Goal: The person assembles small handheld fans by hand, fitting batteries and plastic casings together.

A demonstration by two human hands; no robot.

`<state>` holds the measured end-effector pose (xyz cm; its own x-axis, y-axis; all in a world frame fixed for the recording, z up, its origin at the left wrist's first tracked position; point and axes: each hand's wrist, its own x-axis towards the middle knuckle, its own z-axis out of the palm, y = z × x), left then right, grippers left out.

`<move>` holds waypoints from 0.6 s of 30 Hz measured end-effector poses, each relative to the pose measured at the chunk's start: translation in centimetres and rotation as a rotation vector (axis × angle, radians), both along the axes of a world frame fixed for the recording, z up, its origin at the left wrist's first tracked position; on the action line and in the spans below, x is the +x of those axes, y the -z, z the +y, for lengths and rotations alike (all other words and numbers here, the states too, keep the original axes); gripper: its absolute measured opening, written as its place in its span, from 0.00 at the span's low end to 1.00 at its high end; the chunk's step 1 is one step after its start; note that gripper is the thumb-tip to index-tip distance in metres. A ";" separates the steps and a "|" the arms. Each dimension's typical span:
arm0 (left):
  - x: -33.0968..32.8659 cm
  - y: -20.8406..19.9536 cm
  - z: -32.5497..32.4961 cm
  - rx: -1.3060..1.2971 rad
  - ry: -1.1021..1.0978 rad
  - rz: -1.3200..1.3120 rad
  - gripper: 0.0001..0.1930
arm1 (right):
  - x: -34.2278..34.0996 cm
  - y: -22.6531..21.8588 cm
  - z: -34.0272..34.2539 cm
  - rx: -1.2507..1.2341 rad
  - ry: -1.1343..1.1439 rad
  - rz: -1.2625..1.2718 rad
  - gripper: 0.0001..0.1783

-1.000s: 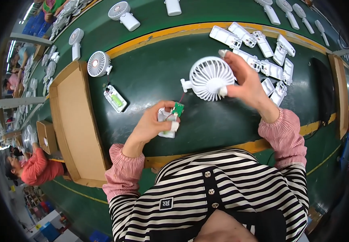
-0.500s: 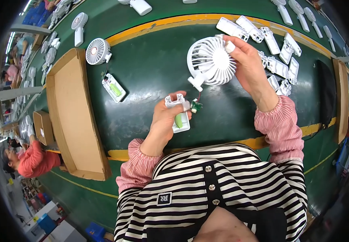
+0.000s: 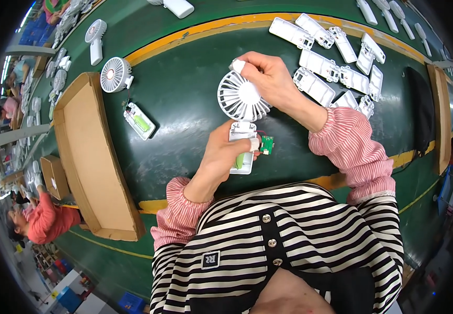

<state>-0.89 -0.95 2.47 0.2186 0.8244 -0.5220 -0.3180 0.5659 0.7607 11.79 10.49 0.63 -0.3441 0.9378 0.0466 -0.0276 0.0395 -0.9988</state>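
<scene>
My left hand (image 3: 221,152) grips a white fan handle shell (image 3: 244,168) with a green battery (image 3: 239,161) inside it. A small green circuit board (image 3: 267,145) sticks out at the right of that hand. My right hand (image 3: 273,81) holds the white fan head (image 3: 244,97) by its upper rim, thumb on the cage. The neck of the fan head meets the top of the handle shell; whether it is seated there I cannot tell. Both hands have white coverings on some fingertips.
White handle shells (image 3: 318,64) lie in a group at the right. Left of my hands are another fan head (image 3: 115,75) and an open handle with a battery (image 3: 139,121). A cardboard tray (image 3: 98,162) stands at the left; finished-looking fans (image 3: 95,42) lie beyond the yellow edge.
My right hand has brought the fan head left and down onto the handle top. My left hand has shifted slightly right, and the handle now stands more upright beneath the fan.
</scene>
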 end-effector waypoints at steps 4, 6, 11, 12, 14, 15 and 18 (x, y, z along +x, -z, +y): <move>-0.1 0.4 0.1 -0.007 -0.064 -0.127 0.11 | 0.5 0.0 0.2 -0.001 0.049 -0.027 0.14; 0.6 1.3 0.1 0.128 -0.052 0.114 0.11 | 0.5 -0.3 0.3 0.033 0.050 -0.064 0.14; 0.6 1.5 0.5 0.174 -0.087 0.174 0.10 | -0.1 -0.5 1.1 0.164 0.074 -0.092 0.13; 0.5 1.5 0.4 0.174 -0.080 0.172 0.10 | -0.5 -0.7 1.2 0.168 0.053 -0.065 0.14; 0.1 1.4 0.1 0.171 -0.154 0.115 0.09 | -0.4 -1.5 1.3 0.093 -0.074 -0.187 0.14; -0.2 1.4 0.0 0.179 -0.175 0.117 0.09 | -0.3 -1.3 1.2 0.097 -0.080 -0.186 0.14; -1.4 0.0 1.2 0.038 -0.286 -0.034 0.12 | 2.1 -0.2 0.6 0.741 0.075 -0.255 0.17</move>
